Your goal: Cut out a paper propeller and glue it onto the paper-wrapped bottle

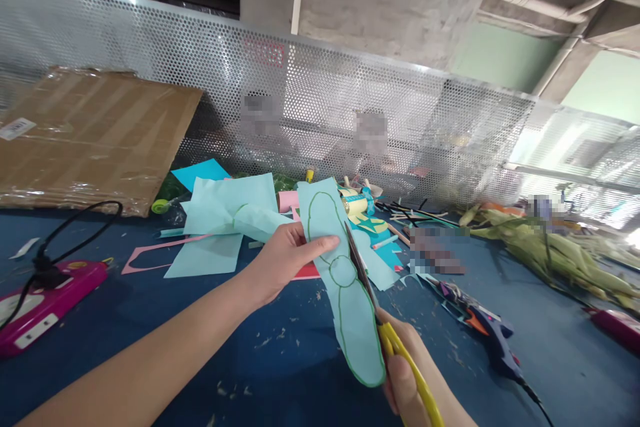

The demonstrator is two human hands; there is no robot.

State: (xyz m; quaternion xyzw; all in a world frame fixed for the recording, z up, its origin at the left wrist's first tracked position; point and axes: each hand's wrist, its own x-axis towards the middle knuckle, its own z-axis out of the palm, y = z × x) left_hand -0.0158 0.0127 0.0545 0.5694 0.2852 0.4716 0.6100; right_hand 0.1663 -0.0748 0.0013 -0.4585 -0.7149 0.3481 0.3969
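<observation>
A strip of light blue paper bears a green outline of two long lobes joined by a small circle. My left hand pinches its left edge, thumb on top and fingers behind. Yellow-handled scissors are gripped in my right hand. Their dark blades lie along the strip's right edge, beside the small circle; I cannot tell how far they are parted. The lower lobe's edge is trimmed close to the green line, while the upper end keeps a margin of paper.
Light blue sheets and a pink paper cutout lie left of my hands. A glue gun with a cord rests at right, near corn husks. A magenta power strip sits at left, below leaning cardboard. A perforated metal screen stands behind.
</observation>
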